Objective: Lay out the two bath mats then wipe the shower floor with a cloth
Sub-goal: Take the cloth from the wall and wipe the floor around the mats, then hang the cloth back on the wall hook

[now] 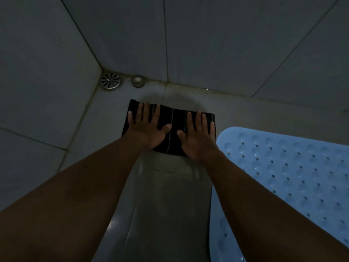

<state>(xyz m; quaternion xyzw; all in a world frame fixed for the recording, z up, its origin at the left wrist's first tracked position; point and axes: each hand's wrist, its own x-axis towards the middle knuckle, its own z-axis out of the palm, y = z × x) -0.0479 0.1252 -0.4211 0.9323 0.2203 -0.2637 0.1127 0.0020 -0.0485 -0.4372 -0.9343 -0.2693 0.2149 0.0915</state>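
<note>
Bathroom, shower corner. Evidence: large grey wall tiles [207, 35] on two walls meeting at a corner, and a tiled floor [170, 195] with visible grout lines. Round slotted metal floor drain [110, 81] sits right in that corner, with a small domed metal cap [138, 81] just beside it. Dark grime runs along the wall-floor joint, and there's a wet patch [205, 89] at the wall base. Blue bath mat [283, 167], perforated and dimpled, lies flat on the floor at right. Lighting is dim.
</note>
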